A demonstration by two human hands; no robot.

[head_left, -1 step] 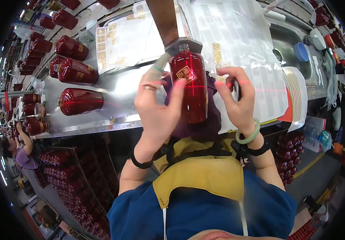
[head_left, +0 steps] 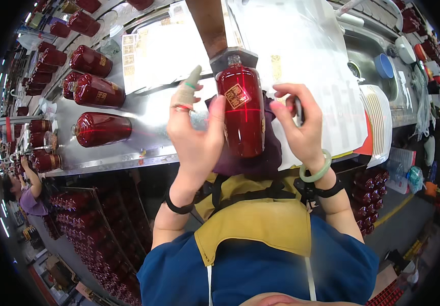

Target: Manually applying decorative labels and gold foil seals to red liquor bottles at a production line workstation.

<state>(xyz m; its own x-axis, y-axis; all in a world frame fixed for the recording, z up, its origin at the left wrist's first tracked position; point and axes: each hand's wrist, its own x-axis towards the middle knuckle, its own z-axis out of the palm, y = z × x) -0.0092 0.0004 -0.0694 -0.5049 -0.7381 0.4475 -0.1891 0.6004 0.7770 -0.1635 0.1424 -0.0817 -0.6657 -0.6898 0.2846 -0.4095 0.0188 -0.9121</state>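
A dark red glass bottle [head_left: 242, 120] lies on a purple cloth [head_left: 273, 145], its clear neck up against a dark metal block [head_left: 234, 53]. A gold diamond-shaped label [head_left: 237, 97] sits on its side, and red light lines cross it. My left hand [head_left: 192, 132] is beside the bottle's left side, fingers apart with nothing in them; pale covers wrap some fingers. To the right of the bottle is my right hand [head_left: 304, 120], its fingers curled around a small dark, shiny object [head_left: 298, 112] that is mostly hidden.
Several red bottles [head_left: 100, 130] lie to the left on the metal table. Label sheets [head_left: 129, 51] lie at the back left. Clear film over white sheets [head_left: 327, 102] covers the right side, with a gold label strip [head_left: 276, 66]. A sink [head_left: 365, 48] holds a blue bowl [head_left: 383, 66].
My left hand has drawn left off the bottle, and its thumb has left the label's edge. My right hand has shifted slightly, showing less of the dark object.
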